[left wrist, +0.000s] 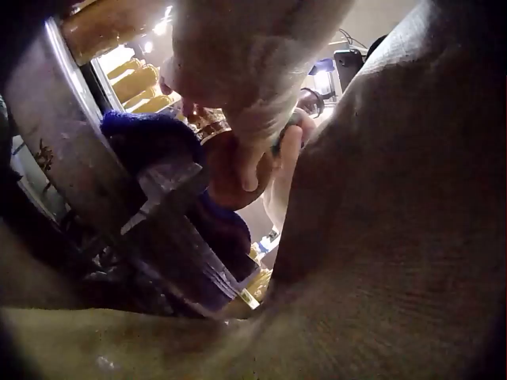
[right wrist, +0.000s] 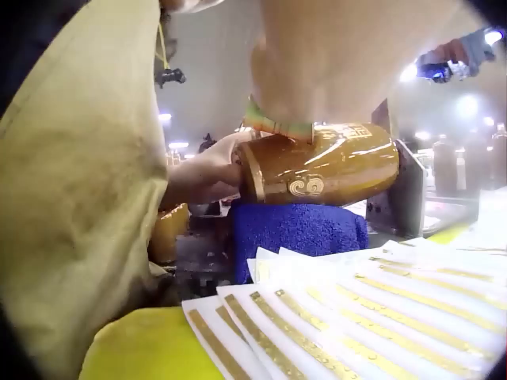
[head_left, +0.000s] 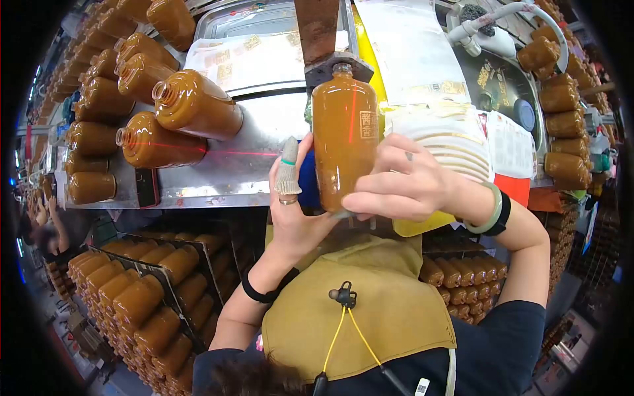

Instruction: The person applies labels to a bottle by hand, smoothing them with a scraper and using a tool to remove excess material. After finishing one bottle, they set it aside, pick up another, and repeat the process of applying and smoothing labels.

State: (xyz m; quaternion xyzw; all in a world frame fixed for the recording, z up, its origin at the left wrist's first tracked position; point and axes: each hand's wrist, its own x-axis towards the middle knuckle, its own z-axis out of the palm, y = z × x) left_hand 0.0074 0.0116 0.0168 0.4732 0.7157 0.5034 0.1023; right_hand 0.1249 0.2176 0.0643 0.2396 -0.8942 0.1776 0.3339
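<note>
An amber glass bottle (head_left: 345,142) lies on its side with its neck at a metal bracket (head_left: 337,66). A blue towel pad (right wrist: 297,233) supports it from below. Gold characters (head_left: 368,124) and a gold swirl (right wrist: 306,187) mark its glass. My left hand (head_left: 294,211) holds the bottle near its base, thumb toward the bottom and fingers along the left side. One finger wears a grey knit cover (head_left: 288,173). Over the lower right of the bottle, my right hand (head_left: 406,181) has its fingers curled, pinching a thin, flat, greenish-orange piece (right wrist: 279,125) against the glass.
Several amber bottles (head_left: 191,99) lie on the metal table to the left, beside a dark phone (head_left: 147,188). Fanned white sheets with gold strips (head_left: 446,148) lie close right. A black tray (head_left: 498,86) with a white hose (head_left: 505,13) is farther right. Racked bottles (head_left: 139,290) fill the space below.
</note>
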